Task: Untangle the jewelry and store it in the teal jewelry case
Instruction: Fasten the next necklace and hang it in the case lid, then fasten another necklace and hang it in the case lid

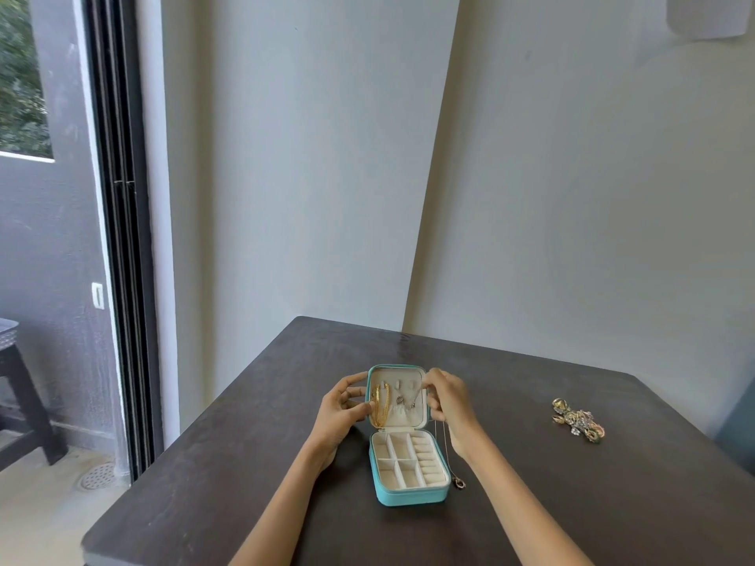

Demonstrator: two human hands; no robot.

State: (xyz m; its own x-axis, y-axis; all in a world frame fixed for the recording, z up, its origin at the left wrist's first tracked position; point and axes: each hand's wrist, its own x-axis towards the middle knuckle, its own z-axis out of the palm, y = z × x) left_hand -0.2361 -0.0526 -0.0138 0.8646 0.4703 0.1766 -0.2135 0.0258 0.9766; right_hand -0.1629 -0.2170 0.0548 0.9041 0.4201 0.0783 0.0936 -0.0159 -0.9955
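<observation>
The teal jewelry case [410, 497] stands open on the dark table [245, 463], its lid upright. A gold chain [380, 406] and a thin silver necklace with pendants [405, 401] hang inside the lid. My left hand [341, 410] grips the lid's left edge, thumb by the gold chain. My right hand [445, 402] pinches a thin chain at the lid's upper right. That thin necklace [447, 463] trails down the case's right side, and its pendant [459, 483] lies on the table. The white compartments [404, 459] in the base look empty.
A tangled heap of gold and silver jewelry [578, 420] lies on the table's right part. The table sits in a wall corner; its left edge drops to the floor near a sliding door frame [122, 239]. A dark stool [16, 386] stands outside.
</observation>
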